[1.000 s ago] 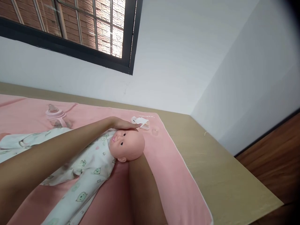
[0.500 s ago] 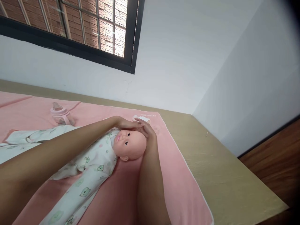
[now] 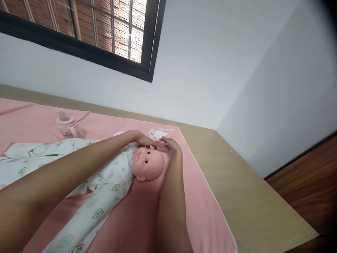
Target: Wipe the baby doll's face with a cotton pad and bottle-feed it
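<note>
A baby doll [image 3: 150, 165] lies on its back on a pink mat [image 3: 147, 211], its bald head to the right. It wears a white sleepsuit [image 3: 113, 182] with green animal prints. My left arm crosses over the doll's body, and my left hand [image 3: 147, 141] rests flat along the far side of its head, fingers partly hidden. My right hand [image 3: 172, 144] curves beyond the crown, its fingers stretched out and meeting my left fingertips. A small gap shows between my right wrist and the head. Neither hand grips anything.
A pink baby bottle [image 3: 67, 127] stands on the mat behind the doll's legs. White-and-pink crumpled material [image 3: 158, 134] lies just past my hands. The mat covers part of a wooden tabletop [image 3: 237, 189], which meets a white wall under a barred window [image 3: 113, 31].
My right hand has shifted slightly right, away from the crown, and the overlap of my fingers has lessened. The doll's head appears slightly further right. The view has tilted a little.
</note>
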Demonstrator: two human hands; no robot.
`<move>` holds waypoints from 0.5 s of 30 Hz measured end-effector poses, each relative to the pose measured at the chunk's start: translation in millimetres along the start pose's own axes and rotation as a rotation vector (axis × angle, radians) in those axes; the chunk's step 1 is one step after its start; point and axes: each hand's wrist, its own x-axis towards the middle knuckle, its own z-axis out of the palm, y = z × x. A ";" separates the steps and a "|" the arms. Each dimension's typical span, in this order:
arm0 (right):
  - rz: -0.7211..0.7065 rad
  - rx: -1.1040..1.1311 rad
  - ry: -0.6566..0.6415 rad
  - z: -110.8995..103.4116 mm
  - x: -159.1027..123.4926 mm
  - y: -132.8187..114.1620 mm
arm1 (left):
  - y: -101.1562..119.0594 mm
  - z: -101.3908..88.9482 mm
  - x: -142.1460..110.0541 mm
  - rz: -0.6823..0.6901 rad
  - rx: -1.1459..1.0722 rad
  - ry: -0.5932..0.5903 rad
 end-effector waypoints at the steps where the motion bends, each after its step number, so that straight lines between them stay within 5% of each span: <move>1: -0.011 0.009 -0.006 1.5 0.8 1.6 | 0.0 -2.4 -4.0 0.004 0.044 0.058; 8: -0.066 0.024 0.018 6.0 4.3 6.2 | -8.3 -1.5 -45.2 0.146 0.251 0.401; 12: -0.251 -0.062 -0.111 3.1 -6.0 -9.2 | -16.6 13.8 -63.5 0.226 0.367 0.691; 15: -0.407 -0.069 -0.200 9.1 -22.8 -27.8 | -21.3 22.6 -74.2 0.322 0.220 0.828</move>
